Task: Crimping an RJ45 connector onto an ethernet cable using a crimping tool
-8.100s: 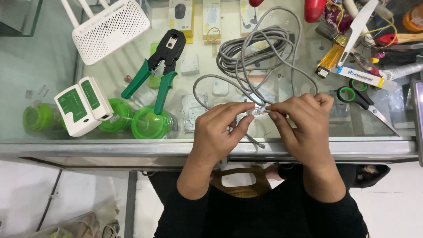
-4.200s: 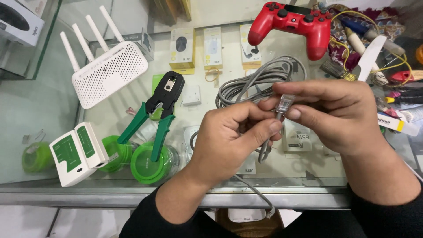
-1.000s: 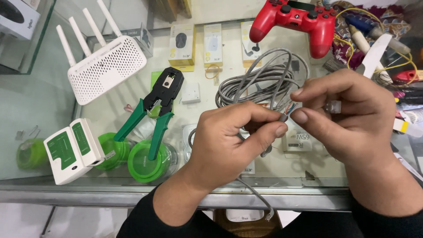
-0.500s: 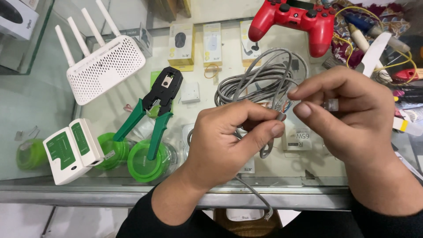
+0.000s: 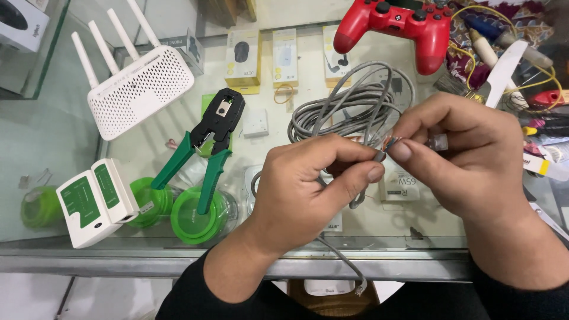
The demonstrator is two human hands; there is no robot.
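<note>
Bare left hand (image 5: pixel 302 189) and right hand (image 5: pixel 468 160), black long sleeves

Crimping tool (image 5: pixel 204 148) and cable coil (image 5: pixel 349 104) crowding hands.

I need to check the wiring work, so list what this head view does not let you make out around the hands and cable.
- Order of the coloured wires at the grey cable end: too small, partly covered by the right hand thumb.
- Clear plug: mostly hidden among the right fingers.
- Cable stretch inside the left hand: covered by the curled fingers.
- Red controller: top cut off by the frame edge.
</note>
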